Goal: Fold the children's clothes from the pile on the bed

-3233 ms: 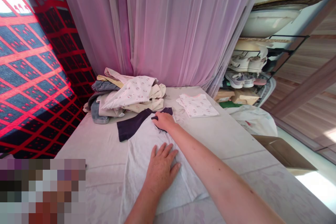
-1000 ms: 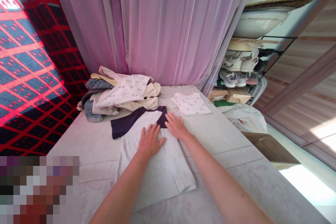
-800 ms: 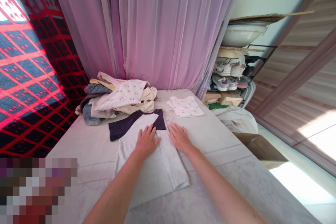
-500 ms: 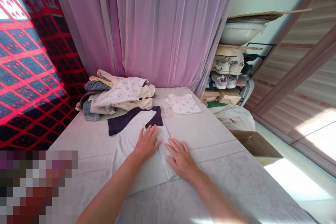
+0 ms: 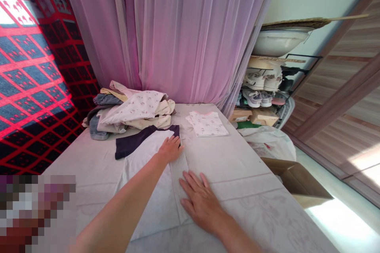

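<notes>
A white T-shirt (image 5: pixel 156 197) with dark sleeves lies spread on the bed, its right side folded inward and its dark collar pointing away from me. My left hand (image 5: pixel 171 149) rests over the folded right sleeve, fingers extended, hiding part of it. Flat beside the lower right edge of the shirt lies my right hand (image 5: pixel 200 201), fingers spread, covering some of that edge. Neither hand grips anything. Farther back on the right is a folded white garment (image 5: pixel 208 123) with a small print and pink trim.
A heap of crumpled clothes (image 5: pixel 133 108) sits at the back left, before a purple curtain (image 5: pixel 184 35). The bed (image 5: pixel 237 189) has a pale patterned sheet. Beyond its right edge stand an open cardboard box (image 5: pixel 299 180) and a rack with shoes (image 5: pixel 255 98).
My left hand has slid away from me, from the shirt's upper middle onto the folded sleeve. My right hand stays flat at the shirt's right edge. The view has shifted slightly.
</notes>
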The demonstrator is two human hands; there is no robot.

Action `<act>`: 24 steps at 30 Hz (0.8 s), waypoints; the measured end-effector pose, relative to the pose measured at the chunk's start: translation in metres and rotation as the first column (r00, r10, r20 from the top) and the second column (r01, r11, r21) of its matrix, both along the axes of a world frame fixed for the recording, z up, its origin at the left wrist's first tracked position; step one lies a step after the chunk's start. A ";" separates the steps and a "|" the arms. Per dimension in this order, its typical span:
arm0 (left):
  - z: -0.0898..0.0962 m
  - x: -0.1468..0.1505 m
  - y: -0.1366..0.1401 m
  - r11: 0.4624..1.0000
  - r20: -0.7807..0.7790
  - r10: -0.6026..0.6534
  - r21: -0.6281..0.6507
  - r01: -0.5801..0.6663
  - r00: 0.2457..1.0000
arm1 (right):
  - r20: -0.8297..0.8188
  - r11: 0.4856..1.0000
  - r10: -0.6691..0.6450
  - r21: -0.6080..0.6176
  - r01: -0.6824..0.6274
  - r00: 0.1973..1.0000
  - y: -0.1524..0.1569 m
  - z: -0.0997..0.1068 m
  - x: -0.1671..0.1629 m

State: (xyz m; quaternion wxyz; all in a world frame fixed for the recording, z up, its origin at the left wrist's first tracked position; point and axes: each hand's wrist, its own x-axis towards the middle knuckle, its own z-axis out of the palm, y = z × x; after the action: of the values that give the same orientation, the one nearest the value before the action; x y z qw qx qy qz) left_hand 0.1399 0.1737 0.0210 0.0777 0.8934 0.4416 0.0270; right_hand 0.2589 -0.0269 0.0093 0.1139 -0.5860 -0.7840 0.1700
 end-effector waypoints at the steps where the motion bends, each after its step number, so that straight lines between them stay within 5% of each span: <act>1: -0.003 0.005 0.007 1.000 -0.004 0.014 -0.008 -0.014 1.000 | -0.004 1.000 0.001 0.003 -0.001 1.000 0.000 -0.002 0.000; 8: -0.021 0.025 0.035 0.993 -0.018 0.114 -0.039 -0.114 0.993 | -0.018 1.000 0.007 0.027 -0.006 1.000 -0.001 -0.019 0.003; 15: -0.009 0.026 0.044 0.983 -0.022 0.131 -0.125 -0.132 0.991 | 0.001 1.000 -0.001 0.016 0.001 1.000 0.000 -0.013 0.001; 24: -0.013 -0.017 -0.011 1.000 0.012 0.018 0.017 -0.018 1.000 | -0.026 1.000 -0.022 0.011 0.022 0.999 0.000 -0.004 -0.002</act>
State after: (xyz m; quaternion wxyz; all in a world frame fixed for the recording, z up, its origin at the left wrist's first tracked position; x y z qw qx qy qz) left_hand 0.1233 0.1630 0.0082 0.0723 0.8899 0.4489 0.0366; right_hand 0.2573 -0.0274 0.0054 0.1290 -0.5919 -0.7768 0.1719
